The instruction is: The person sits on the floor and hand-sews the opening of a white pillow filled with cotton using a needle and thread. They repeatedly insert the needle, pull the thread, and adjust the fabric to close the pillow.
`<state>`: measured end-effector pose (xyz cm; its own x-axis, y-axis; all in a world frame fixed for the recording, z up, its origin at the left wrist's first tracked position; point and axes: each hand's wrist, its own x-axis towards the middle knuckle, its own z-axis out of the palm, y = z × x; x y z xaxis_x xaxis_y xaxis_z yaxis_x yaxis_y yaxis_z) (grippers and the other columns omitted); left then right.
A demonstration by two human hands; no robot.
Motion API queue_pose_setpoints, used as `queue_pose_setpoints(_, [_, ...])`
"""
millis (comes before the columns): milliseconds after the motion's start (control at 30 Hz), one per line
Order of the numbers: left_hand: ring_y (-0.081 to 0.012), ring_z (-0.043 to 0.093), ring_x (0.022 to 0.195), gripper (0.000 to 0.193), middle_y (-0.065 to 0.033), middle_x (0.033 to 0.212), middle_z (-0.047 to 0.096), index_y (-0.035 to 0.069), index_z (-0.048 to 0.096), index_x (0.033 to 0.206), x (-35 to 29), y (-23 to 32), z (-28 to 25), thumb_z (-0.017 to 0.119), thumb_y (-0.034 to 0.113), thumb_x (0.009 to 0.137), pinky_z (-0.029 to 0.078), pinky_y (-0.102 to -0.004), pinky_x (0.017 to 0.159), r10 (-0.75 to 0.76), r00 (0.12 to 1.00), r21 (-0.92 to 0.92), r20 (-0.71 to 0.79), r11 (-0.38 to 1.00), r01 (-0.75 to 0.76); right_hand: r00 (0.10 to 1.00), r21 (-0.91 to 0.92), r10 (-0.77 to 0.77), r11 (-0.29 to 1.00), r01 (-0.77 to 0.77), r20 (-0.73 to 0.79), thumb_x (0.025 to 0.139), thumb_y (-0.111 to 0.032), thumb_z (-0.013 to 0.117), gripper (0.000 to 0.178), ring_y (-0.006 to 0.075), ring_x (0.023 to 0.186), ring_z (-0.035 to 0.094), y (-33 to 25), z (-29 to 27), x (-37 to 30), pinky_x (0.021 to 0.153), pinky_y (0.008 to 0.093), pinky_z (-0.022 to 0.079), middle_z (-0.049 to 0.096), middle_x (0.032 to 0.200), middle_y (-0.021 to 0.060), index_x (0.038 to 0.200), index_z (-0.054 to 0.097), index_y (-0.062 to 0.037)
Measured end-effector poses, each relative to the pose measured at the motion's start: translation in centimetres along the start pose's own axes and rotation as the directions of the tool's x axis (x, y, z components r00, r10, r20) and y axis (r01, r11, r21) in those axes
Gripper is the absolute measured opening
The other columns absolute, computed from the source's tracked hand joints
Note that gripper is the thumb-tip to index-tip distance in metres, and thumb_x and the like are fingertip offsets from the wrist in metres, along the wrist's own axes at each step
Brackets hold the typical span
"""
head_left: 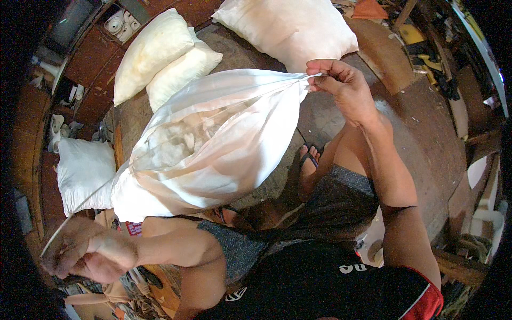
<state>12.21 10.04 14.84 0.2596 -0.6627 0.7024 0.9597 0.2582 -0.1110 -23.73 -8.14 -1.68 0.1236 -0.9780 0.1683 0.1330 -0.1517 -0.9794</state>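
A white cloth cover [256, 144] stretches over my lap, its long opening showing pale stuffing [184, 140] inside. At the cover's far right corner, my right hand [341, 88] pinches the gathered cloth between thumb and fingers. Down at the lower left, my left hand [93, 250] is closed and partly in shade. A thin pale cord [80, 205] runs taut from its fingertips up to the left end of the cover's opening. A fine line continues along the opening toward the pinched corner. Whether the cord is sewn into the cloth, I cannot tell.
Two cream pillows [152, 56] lean together at the far left, and a large white pillow [290, 32] lies beyond the right hand. Another white pillow [85, 176] rests at the left. Brown cardboard [386, 56] and tools lie far right; cloth scraps [122, 293] lie near left.
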Motion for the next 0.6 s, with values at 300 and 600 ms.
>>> queue_pose_setpoints(300, [-0.0158,0.069,0.079,0.015,-0.0067,0.088,0.070,0.005,0.068,0.084,-0.2,2.2,2.5,0.057,-0.004,0.090,0.065,-0.0334,0.066,0.085,0.996,0.161,0.038,0.983,-0.090,0.999,-0.175,-0.036,0.984,0.034,-0.011,0.100,-0.001,0.059,0.023,0.0131,0.089,0.068,0.4,-0.4,0.0,0.083,0.0283,0.058,0.073,0.104,0.0077,0.120,0.069,0.0038])
queue_pose_setpoints(600, [-0.0210,0.069,0.081,0.006,-0.0108,0.091,0.072,0.003,0.074,0.083,-4.5,-6.6,-3.8,0.070,0.006,0.081,0.057,-0.0316,0.069,-0.247,0.966,0.787,0.080,0.611,0.091,0.970,-0.340,-0.180,0.933,0.116,-0.163,0.097,-0.003,0.060,0.026,0.0116,0.083,0.068,-3.4,-0.1,-2.1,0.074,0.0242,0.055,0.074,0.103,0.0073,0.120,0.070,0.0038])
